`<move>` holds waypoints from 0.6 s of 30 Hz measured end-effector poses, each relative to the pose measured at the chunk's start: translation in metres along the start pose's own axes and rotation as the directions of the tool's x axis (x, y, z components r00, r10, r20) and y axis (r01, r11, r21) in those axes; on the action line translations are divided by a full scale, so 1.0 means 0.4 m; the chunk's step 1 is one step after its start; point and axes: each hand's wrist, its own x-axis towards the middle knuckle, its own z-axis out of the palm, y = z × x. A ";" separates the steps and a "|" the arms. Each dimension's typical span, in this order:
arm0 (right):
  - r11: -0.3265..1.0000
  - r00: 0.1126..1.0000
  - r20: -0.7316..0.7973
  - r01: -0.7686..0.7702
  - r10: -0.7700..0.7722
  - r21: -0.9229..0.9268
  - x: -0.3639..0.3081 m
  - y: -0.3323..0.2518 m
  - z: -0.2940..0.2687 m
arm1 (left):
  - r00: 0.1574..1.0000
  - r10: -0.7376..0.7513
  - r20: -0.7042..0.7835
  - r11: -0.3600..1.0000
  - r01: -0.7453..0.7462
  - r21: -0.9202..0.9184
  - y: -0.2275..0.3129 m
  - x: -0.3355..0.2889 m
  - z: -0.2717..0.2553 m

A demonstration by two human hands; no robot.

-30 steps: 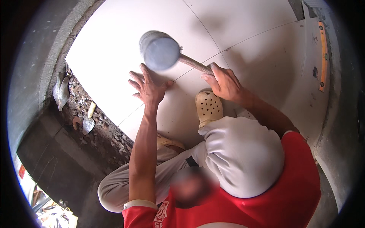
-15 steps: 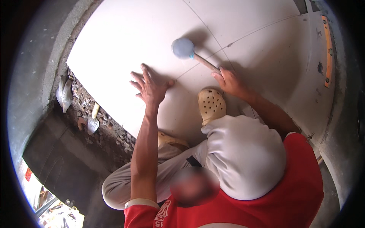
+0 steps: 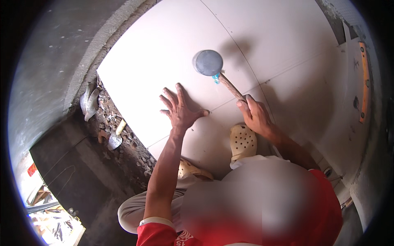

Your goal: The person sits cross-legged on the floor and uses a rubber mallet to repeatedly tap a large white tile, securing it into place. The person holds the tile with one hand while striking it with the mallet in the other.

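Note:
My right hand [image 3: 257, 119] is wrapped round the wooden handle of a rubber mallet [image 3: 210, 63]. The mallet's round grey head is held over the pale floor tiles [image 3: 152, 53], with a shadow to its right, and a scrap of blue plastic shows where head meets handle. With fingers spread, my left hand [image 3: 182, 112] lies flat on a tile left of the mallet, its thumb close to a joint line. Its palm is hidden from sight.
Left of the tile edge runs a strip of rubble with a trowel [image 3: 115, 140] and a crumpled plastic bag [image 3: 89, 101]. An orange spirit level [image 3: 363, 82] lies along the right wall. My cream clogs [image 3: 243, 141] rest on the tiles. A dark slab [image 3: 82, 176] lies lower left.
The whole view has shifted, so the tiles and both hands appear lower and further right. The mallet head looks larger and shows more of its round face. My left hand stays flat.

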 end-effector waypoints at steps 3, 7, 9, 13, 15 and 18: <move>0.972 0.971 -0.183 0.181 -0.153 0.150 0.042 -0.040 0.005 | 0.999 0.021 -0.029 1.000 -0.022 -0.020 -0.002 0.003 -0.003; 0.987 0.997 -0.067 -0.042 0.032 -0.158 0.145 -0.040 0.020 | 1.000 0.004 -0.009 1.000 -0.004 -0.005 0.001 0.006 -0.012; 0.997 0.999 0.008 -0.034 0.034 -0.072 0.177 -0.025 0.030 | 0.999 0.024 -0.037 1.000 -0.024 -0.001 0.011 0.005 -0.030; 0.994 0.995 -0.076 0.063 -0.057 0.085 0.198 0.003 0.070 | 1.000 0.004 0.013 0.998 -0.004 0.057 0.028 0.023 -0.090; 0.999 0.996 -0.081 0.041 -0.041 -0.001 0.207 0.012 0.089 | 0.999 0.018 -0.035 0.997 -0.016 0.070 0.024 0.063 -0.130; 0.996 0.998 0.011 -0.064 0.065 -0.059 0.233 0.022 0.107 | 0.998 0.003 -0.064 0.998 0.002 0.067 0.006 0.148 -0.188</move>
